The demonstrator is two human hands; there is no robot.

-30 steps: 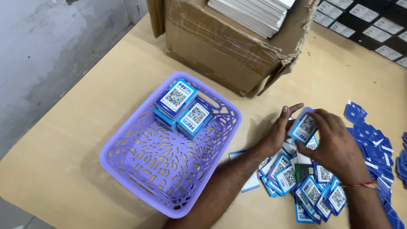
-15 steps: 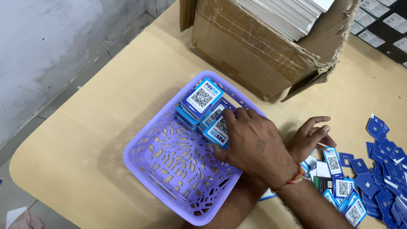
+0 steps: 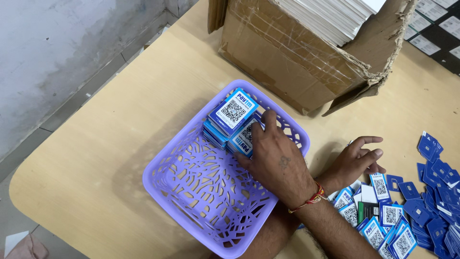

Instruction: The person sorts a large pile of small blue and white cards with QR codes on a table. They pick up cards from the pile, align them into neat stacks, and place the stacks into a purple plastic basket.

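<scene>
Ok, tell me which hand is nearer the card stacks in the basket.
Right. The right hand is in the basket, fingertips on the card stacks; the left hand lies outside it, beside the loose cards.

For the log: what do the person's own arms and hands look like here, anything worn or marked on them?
Both forearms are bare, with no sleeves in view and no gloves. The right hand has a small dark mark, perhaps a tattoo, on its back, and a red and yellow thread band is tied around its wrist. The left hand shows no ring, watch or band that I can make out.
</scene>
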